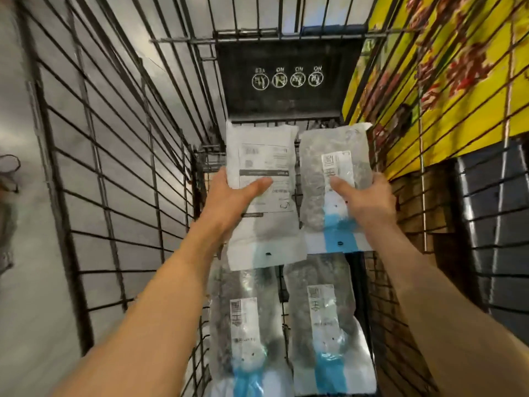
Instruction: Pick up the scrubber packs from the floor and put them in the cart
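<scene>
I look down into a black wire cart (pixel 120 156). My left hand (pixel 229 199) grips a scrubber pack (pixel 263 156) with its white label side up, thumb across its face. My right hand (pixel 369 202) grips a second scrubber pack (pixel 326 222), clear plastic with grey scrubbers and a blue stripe. Both packs hover side by side inside the cart, above its floor. Below them two more scrubber packs lie flat on the cart bottom, one on the left (pixel 243 325) and one on the right (pixel 326 322).
A black plastic flap (pixel 286 104) with white pictograms stands at the cart's far end. Yellow packaging with red print (pixel 429 81) shows through the right wire wall, with a dark bin (pixel 492 224) below it. Grey floor (pixel 20 253) lies to the left.
</scene>
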`<state>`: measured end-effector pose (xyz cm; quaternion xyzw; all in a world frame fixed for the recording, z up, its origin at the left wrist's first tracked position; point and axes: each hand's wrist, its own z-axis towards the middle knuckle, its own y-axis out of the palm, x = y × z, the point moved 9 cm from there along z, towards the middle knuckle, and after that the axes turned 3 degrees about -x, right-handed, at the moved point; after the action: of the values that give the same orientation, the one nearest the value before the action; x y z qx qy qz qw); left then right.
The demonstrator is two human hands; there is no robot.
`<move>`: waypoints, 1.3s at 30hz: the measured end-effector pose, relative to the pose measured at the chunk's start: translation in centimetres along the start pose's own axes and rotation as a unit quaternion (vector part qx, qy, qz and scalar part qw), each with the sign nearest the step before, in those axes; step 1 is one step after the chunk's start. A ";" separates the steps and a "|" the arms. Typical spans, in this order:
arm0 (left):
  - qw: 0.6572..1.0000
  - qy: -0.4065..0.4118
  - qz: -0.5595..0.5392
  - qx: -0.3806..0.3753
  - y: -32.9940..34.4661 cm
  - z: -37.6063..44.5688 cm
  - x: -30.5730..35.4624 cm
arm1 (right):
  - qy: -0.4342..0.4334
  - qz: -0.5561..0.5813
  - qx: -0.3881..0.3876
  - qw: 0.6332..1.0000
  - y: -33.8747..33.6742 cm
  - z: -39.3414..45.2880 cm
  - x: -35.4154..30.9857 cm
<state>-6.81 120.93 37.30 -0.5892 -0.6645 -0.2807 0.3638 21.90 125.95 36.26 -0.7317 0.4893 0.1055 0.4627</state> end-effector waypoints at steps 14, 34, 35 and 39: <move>0.997 -0.036 0.037 -0.054 3.3 6.3 -4.5 | 0.041 -0.141 0.031 0.989 2.1 3.1 2.8; 0.761 0.050 0.646 -0.043 4.3 0.4 -2.4 | -0.189 -0.404 -0.033 0.894 3.5 -3.0 -2.1; 0.749 0.040 0.657 -0.072 4.4 -0.8 -2.4 | -0.193 -0.394 -0.037 0.898 2.8 -4.1 -2.5; 0.719 0.037 0.680 -0.139 4.5 -7.4 1.4 | -0.212 -0.368 -0.036 0.905 -1.6 -10.6 -5.4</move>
<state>-1.31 116.47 42.50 -0.9156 -0.0246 -0.0691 0.3953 17.34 121.19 46.24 -0.8361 0.0718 0.0981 0.5350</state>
